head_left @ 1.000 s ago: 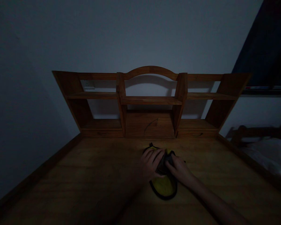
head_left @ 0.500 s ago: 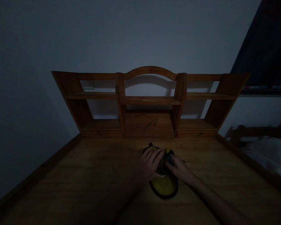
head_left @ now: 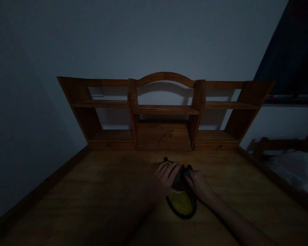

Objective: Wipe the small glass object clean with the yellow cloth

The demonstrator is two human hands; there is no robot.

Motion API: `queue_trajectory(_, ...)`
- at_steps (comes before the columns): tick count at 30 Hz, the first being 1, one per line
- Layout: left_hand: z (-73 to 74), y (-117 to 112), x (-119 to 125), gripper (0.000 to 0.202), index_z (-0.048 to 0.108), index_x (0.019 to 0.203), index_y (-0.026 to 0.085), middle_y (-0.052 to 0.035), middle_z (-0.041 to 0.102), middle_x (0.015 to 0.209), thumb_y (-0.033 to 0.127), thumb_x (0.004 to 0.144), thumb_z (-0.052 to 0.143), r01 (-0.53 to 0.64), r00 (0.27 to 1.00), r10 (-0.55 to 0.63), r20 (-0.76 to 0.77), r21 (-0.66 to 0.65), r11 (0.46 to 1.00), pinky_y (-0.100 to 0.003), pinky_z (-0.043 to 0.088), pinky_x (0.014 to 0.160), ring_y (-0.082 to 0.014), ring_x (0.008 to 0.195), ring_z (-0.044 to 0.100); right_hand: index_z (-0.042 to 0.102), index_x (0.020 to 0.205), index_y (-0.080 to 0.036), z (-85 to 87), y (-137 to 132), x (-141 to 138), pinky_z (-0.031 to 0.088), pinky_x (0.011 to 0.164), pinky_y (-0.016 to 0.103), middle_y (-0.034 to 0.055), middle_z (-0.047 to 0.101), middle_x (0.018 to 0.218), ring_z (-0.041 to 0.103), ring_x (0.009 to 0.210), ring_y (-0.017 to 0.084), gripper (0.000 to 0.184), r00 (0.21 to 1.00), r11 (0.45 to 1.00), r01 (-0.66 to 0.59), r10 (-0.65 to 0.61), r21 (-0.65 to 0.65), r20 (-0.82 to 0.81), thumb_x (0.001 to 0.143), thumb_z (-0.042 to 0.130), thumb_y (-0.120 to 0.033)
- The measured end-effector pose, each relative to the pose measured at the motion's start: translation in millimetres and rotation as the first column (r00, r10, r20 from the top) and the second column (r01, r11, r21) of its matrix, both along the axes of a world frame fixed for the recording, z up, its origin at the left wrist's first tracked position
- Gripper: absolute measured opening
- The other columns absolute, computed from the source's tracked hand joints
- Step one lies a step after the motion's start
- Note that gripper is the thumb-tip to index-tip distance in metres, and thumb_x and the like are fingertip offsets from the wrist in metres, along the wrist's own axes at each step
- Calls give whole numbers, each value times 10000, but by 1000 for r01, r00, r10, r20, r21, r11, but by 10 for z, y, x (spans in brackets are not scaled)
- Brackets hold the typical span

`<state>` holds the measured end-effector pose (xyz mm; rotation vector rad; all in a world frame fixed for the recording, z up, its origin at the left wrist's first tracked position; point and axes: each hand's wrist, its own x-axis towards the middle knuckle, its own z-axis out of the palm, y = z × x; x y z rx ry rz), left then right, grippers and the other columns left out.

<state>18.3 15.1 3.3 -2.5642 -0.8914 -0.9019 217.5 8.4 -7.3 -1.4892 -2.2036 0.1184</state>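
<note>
A yellow cloth item with a black edge [head_left: 182,205] lies on the wooden desk [head_left: 105,198], just in front of me at the middle. My left hand [head_left: 165,179] rests over its far left part with the fingers curled on a dark bunched part of it. My right hand [head_left: 199,184] grips the same dark bunch [head_left: 181,179] from the right. The two hands nearly touch. The room is very dim, so the item's exact shape is hard to make out.
A wooden shelf unit [head_left: 165,109] with bare compartments stands at the back of the desk against a pale wall. Raised rims run along the desk's left and right sides. A bed with white bedding [head_left: 295,171] lies to the right.
Both hands and the yellow item have shifted slightly toward me and to the right. The grip looks the same.
</note>
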Motion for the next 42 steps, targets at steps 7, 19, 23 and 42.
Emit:
queue_trajectory(7,-6,32,-17,794,360,1331,135,-153,529,1266,642,741,525,-4,997,9,79,-57,998,-443,350,1007,-288,1116,526,560,778,-170,-16,6,-92,413,555,255,49,647,689,630,623,194,185,974,998,30,-43,-62,-222,855,440,-286)
queue_trajectory(19,-42,56,0,791,371,1321,137,-147,532,1262,595,714,587,-3,993,13,118,-79,997,-445,364,996,-297,1133,514,590,881,-146,47,-14,-113,477,670,286,46,661,833,614,754,199,157,866,968,-132,9,-212,-499,766,536,-237)
queue_trajectory(23,-73,67,5,797,366,1329,128,-151,529,1266,630,734,536,-14,995,18,94,-44,999,-438,360,996,-295,1133,513,591,820,-155,23,2,-109,467,621,276,40,661,777,615,703,193,125,900,976,-103,9,-193,-435,797,520,-256)
queue_trajectory(42,-64,50,13,816,348,1338,152,-139,513,1287,634,716,567,-15,997,23,73,-108,994,-404,406,967,-284,1155,503,622,726,-174,-33,31,-25,374,543,262,89,694,700,657,624,218,318,999,1000,-20,20,-5,-30,900,367,-247)
